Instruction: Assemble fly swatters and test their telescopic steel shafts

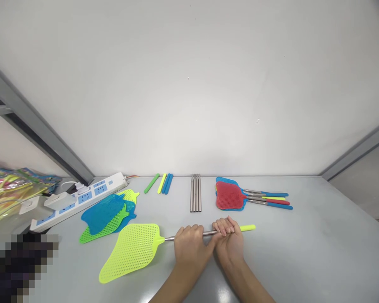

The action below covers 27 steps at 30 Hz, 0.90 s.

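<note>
A yellow fly swatter [131,251] with a perforated head, a metal rod and a yellow grip lies across both my hands, its head to the left. My left hand [191,246] is wrapped around the metal rod near the head. Palm turned up, my right hand [230,242] closes round the swatter where rod and grip meet; the yellow grip end sticks out to its right. The left thumb reaches over to the right hand. Behind them lie several bare metal rods [196,193], side by side. The fingers hide the joint between rod and grip.
Loose blue, green and yellow swatter heads [104,214] overlap at left, beside a white power strip [82,202] with plugs. Green, yellow and blue grips [162,184] lie near the wall. Several whole swatters [230,195] are stacked at right. Plastic-wrapped items [12,189] sit far left.
</note>
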Available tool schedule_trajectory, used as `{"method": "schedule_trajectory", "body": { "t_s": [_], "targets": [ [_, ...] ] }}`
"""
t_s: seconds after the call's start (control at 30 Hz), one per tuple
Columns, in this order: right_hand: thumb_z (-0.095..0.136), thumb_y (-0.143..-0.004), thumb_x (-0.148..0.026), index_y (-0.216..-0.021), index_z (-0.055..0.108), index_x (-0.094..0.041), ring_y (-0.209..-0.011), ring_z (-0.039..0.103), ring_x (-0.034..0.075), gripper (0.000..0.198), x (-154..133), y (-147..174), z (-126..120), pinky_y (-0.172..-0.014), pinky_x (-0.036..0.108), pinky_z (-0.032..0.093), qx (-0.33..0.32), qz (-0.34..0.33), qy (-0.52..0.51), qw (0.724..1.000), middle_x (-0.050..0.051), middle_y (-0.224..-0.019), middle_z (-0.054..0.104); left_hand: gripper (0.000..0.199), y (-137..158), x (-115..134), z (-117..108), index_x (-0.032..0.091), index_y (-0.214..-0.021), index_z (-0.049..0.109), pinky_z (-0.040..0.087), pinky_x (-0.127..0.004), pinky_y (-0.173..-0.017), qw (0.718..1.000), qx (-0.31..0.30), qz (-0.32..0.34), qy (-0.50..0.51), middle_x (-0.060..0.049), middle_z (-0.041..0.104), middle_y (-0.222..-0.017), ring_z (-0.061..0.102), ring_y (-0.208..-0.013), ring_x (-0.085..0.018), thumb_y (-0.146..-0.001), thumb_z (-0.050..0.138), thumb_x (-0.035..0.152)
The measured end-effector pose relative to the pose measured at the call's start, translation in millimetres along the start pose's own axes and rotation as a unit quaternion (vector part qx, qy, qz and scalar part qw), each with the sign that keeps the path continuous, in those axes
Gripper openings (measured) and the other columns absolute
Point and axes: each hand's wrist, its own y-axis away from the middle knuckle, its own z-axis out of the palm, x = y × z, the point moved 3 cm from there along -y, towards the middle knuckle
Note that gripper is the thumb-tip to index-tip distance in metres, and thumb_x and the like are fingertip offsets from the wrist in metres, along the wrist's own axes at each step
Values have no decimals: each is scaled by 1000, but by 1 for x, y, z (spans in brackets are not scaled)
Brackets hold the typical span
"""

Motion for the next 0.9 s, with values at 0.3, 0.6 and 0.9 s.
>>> {"method": "schedule_trajectory", "body": {
  "t_s": [0.3,0.6,0.9],
  "targets": [
    [45,-71,-18,-50,16,-19,-38,20,6,35,-1,0,-1,-41,24,29,3,-19,37,999,-8,-46,14,45,0,5,-2,19,-53,55,26,-31,-58,999,-48,-23,-7,-4,58,-55,52,-57,-18,-73,33,53],
    [47,-68,-17,-51,15,-18,-37,19,5,36,3,4,2,-41,23,27,43,26,-57,997,-9,-44,15,30,2,11,2,20,-59,54,25,-31,-57,996,-86,1,7,-2,59,-60,52,-59,-18,-77,35,34],
    [47,-68,-18,-50,14,-18,-37,21,6,38,2,3,-1,-41,24,26,43,21,-31,998,-8,-44,16,30,5,8,7,20,-60,52,26,-29,-57,995,-92,28,37,0,58,-60,51,-59,-16,-78,34,35]
  ]
}}
